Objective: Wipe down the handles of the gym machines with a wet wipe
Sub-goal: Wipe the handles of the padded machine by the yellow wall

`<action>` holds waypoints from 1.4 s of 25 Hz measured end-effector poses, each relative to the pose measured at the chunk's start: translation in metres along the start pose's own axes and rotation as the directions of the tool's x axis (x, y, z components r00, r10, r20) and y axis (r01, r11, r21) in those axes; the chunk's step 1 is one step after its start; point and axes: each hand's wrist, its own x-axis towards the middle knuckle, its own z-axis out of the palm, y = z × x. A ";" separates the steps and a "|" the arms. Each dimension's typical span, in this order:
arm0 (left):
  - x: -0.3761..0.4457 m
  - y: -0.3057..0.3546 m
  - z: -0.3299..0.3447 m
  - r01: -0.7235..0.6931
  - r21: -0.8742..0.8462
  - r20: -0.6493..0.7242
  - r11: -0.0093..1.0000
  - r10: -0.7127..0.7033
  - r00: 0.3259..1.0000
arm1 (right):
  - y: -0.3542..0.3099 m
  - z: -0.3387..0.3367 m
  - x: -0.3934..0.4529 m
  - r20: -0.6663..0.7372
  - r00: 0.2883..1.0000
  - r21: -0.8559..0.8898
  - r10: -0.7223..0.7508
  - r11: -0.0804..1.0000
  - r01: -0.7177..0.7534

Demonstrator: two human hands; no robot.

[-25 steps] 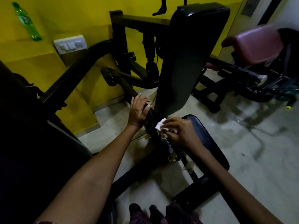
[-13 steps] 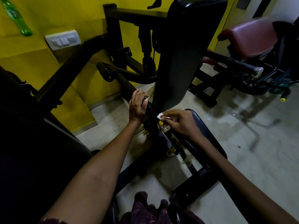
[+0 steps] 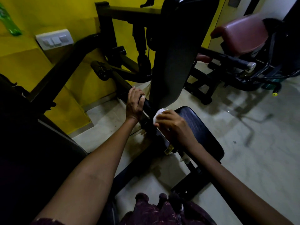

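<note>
just one view, from the head, looking forward and down, close over both arms and the floor.

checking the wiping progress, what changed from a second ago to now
The right hand, holding the white wipe, has slid a little up the black handle bar toward the left hand; the wipe now shows above its fingers. The left hand keeps its grip on the bar. Nothing was let go.

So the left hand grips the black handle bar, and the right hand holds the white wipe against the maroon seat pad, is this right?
Not quite. In the head view the right hand presses the white wipe against the black handle bar, not the maroon seat pad, which stands apart at the far right. The left hand grips the bar, as you said.
</note>
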 end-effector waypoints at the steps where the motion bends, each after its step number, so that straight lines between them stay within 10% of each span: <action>1: 0.000 0.000 -0.001 0.003 -0.002 0.003 1.000 -0.003 1.000 | 0.004 -0.002 -0.001 -0.048 0.992 0.053 0.113 0.992 -0.111; 3: 0.000 0.001 -0.001 -0.002 -0.006 -0.006 1.000 0.002 1.000 | 0.006 -0.004 -0.003 -0.069 0.984 0.071 0.166 0.984 -0.162; 6: -0.001 0.003 -0.001 -0.007 -0.010 -0.009 1.000 0.007 1.000 | 0.004 0.003 -0.005 0.060 0.988 -0.050 -0.139 0.989 0.142; 9: -0.001 0.003 -0.001 -0.022 -0.014 -0.017 1.000 0.022 1.000 | 0.001 0.002 -0.002 -0.020 0.983 0.134 0.181 0.975 -0.177; 12: 0.000 0.003 -0.001 -0.005 -0.034 -0.014 0.999 0.004 1.000 | -0.010 -0.004 0.005 0.067 0.568 0.521 0.820 0.456 -0.721; 14: -0.001 0.003 0.000 0.001 -0.044 -0.018 0.999 -0.001 1.000 | -0.009 -0.006 0.003 0.348 0.218 0.685 0.912 -0.088 -0.724; 16: -0.001 0.002 0.001 -0.005 -0.041 -0.024 0.999 0.004 1.000 | -0.010 -0.008 -0.001 0.620 0.083 0.700 0.780 -0.502 -0.509; 18: 0.000 0.001 0.001 -0.012 -0.035 -0.024 0.999 0.012 1.000 | -0.012 -0.005 -0.008 0.696 0.087 0.681 0.713 -0.618 -0.393; 21: -0.001 0.002 0.000 -0.009 -0.042 -0.016 0.999 0.009 1.000 | -0.013 0.003 -0.010 0.469 0.156 0.786 0.869 -0.331 -0.521; 24: -0.002 0.002 0.001 -0.008 -0.035 -0.016 0.999 0.008 1.000 | -0.011 0.004 -0.007 -0.017 0.583 0.600 0.812 0.475 -0.644; 27: -0.001 0.001 0.000 -0.013 -0.016 -0.024 1.000 0.013 1.000 | -0.005 0.010 -0.012 -0.189 0.894 0.246 0.405 0.901 -0.356; 30: 0.000 0.002 0.000 -0.042 0.003 -0.014 0.999 0.043 0.999 | -0.003 0.018 -0.030 -0.205 0.971 -0.023 0.120 0.992 -0.127; 35: 0.002 -0.002 0.000 -0.043 0.018 -0.007 0.999 0.043 0.999 | -0.008 0.015 -0.034 -0.341 0.840 0.139 0.422 0.906 -0.399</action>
